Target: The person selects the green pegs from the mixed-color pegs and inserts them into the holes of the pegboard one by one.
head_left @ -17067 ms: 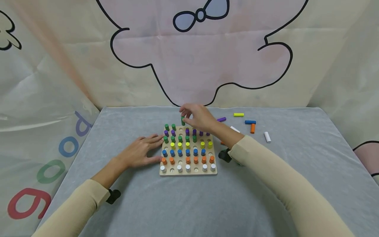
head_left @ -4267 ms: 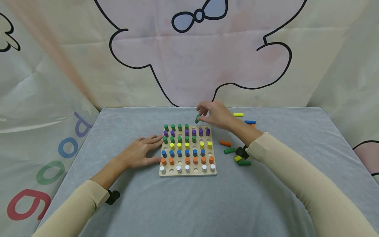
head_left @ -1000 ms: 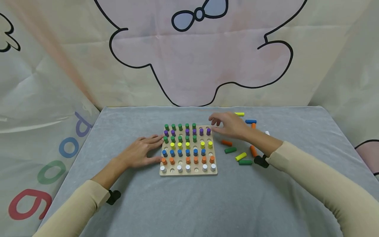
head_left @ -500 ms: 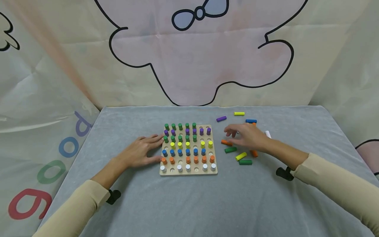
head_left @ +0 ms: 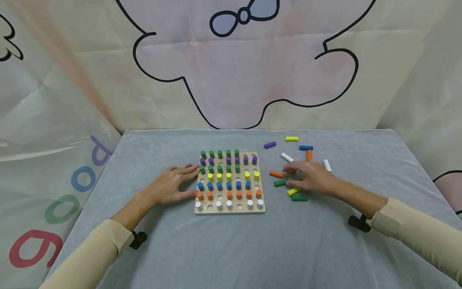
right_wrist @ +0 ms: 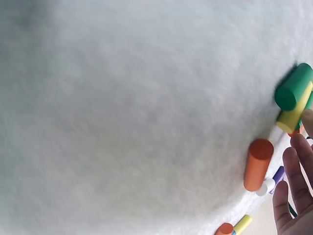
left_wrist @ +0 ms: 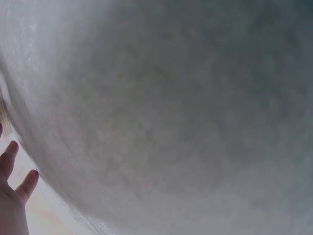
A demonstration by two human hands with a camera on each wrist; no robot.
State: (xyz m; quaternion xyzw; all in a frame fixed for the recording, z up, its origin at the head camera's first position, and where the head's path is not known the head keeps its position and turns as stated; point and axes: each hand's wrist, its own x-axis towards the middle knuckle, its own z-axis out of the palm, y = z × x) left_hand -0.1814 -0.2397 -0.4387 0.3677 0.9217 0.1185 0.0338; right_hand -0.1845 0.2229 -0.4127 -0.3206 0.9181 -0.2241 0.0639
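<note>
A wooden pegboard (head_left: 220,213) holds rows of coloured pegs, with several green pegs (head_left: 219,155) standing in its back row. My left hand (head_left: 171,184) rests at the board's left edge, fingers spread; the left wrist view catches only some of its fingers (left_wrist: 27,186). To the right of the board, my right hand (head_left: 308,176) is low over loose pegs, thumb apart from the fingers. Its thumb tip is right at the end of a lying green peg (head_left: 279,183), close to a yellow peg (head_left: 293,191). An orange peg (right_wrist: 258,166) lies beneath the hand, hidden in the head view.
Around the right hand lie an orange peg (head_left: 276,174), another green peg (head_left: 299,198) and white pegs (head_left: 327,165). Farther back are a purple peg (head_left: 270,145), a yellow peg (head_left: 291,138) and a blue peg (head_left: 306,147). Grey cloth (head_left: 231,253) covers the table.
Green pegs have been added along the board's back row. My right hand, which held a green peg earlier, has moved right and nearer, down to the loose pegs. My left hand stays put.
</note>
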